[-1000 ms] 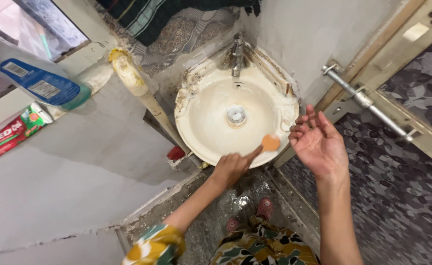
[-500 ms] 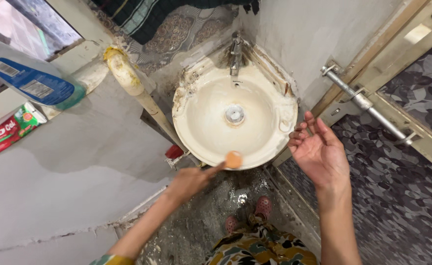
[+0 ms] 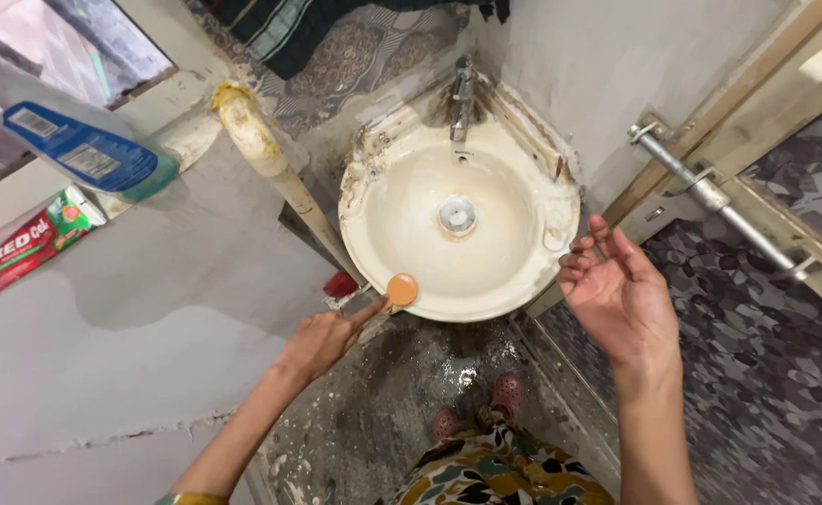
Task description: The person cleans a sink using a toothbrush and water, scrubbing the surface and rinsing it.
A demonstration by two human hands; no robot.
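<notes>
Your patterned garment (image 3: 504,472) and pink sandals (image 3: 504,395) fill the bottom of the view, above a wet, gritty floor (image 3: 401,411). Your left hand (image 3: 322,339) pinches a small round orange disc (image 3: 401,289) at its fingertips, the disc sitting at the near-left rim of the corner sink (image 3: 383,238). Your right hand (image 3: 621,295) hovers just off the sink's right edge, palm up, fingers loosely curled, gripping nothing. In the cream, stained basin, a metal drain (image 3: 457,215) lies at centre, with a metal tap (image 3: 464,93) mounted at the far corner. A yellowed pipe (image 3: 271,164) runs down the left wall. Further left, a shelf (image 3: 18,201) carries a red tube (image 3: 32,245), beneath a clear bottle with a blue label (image 3: 70,140). At right, a metal door bolt (image 3: 710,194) crosses the wooden frame.
</notes>
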